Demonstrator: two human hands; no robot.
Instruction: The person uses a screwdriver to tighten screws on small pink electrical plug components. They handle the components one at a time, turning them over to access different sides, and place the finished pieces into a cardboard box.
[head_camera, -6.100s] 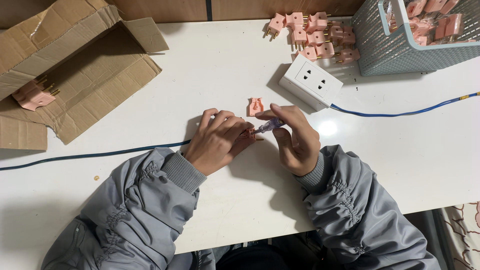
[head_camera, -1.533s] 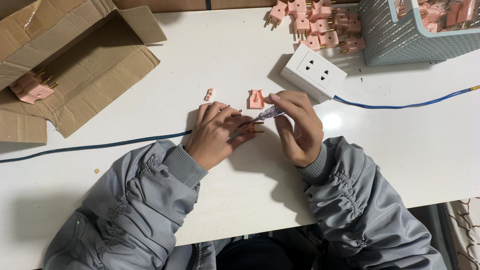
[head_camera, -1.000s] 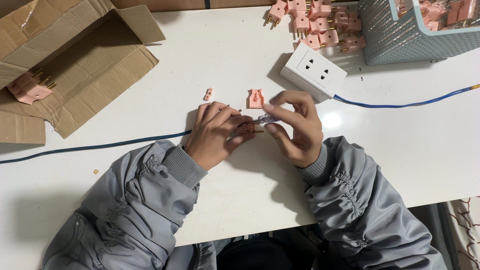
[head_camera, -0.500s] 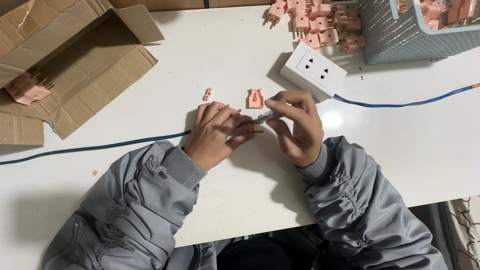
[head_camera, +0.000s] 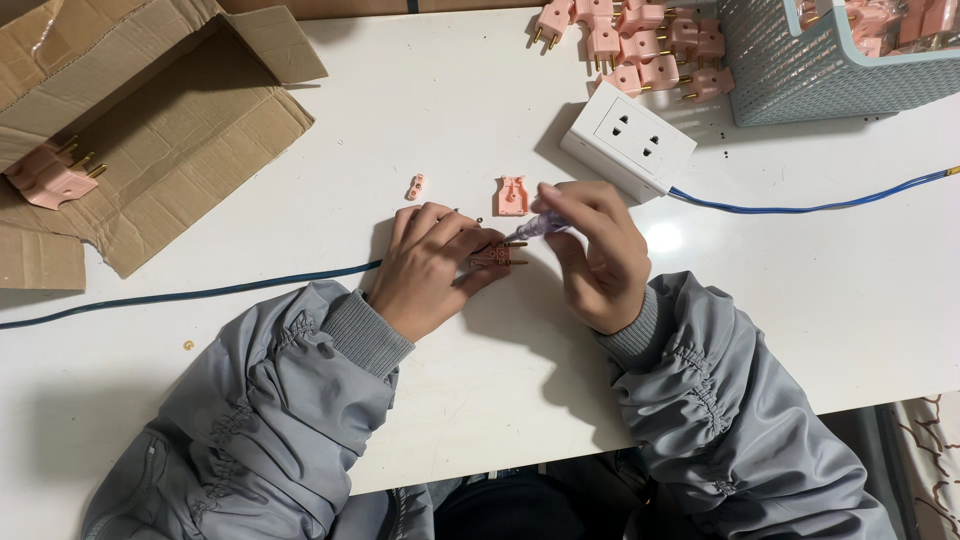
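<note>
My left hand (head_camera: 428, 264) pinches a small pink plug body (head_camera: 497, 257) with brass pins pointing right, held just above the white table (head_camera: 800, 290). My right hand (head_camera: 597, 252) grips a small screwdriver (head_camera: 538, 228) with a clear handle, its tip angled down-left onto the plug body. A pink plug cover (head_camera: 512, 195) lies flat on the table just beyond my hands. A tiny pink clamp piece (head_camera: 416, 186) lies further left. A blue cable (head_camera: 200, 292) runs from under my left hand to the left edge.
A white socket block (head_camera: 628, 139) with a blue cord (head_camera: 820, 205) sits behind my right hand. Several pink plugs (head_camera: 640, 45) lie at the back, beside a blue mesh basket (head_camera: 800, 70) holding more. An opened cardboard box (head_camera: 150, 140) with a pink plug (head_camera: 45, 178) lies left.
The hands stay in place working on the plug body. Since six seconds ago, a small pink clamp piece has appeared on the table left of the cover.
</note>
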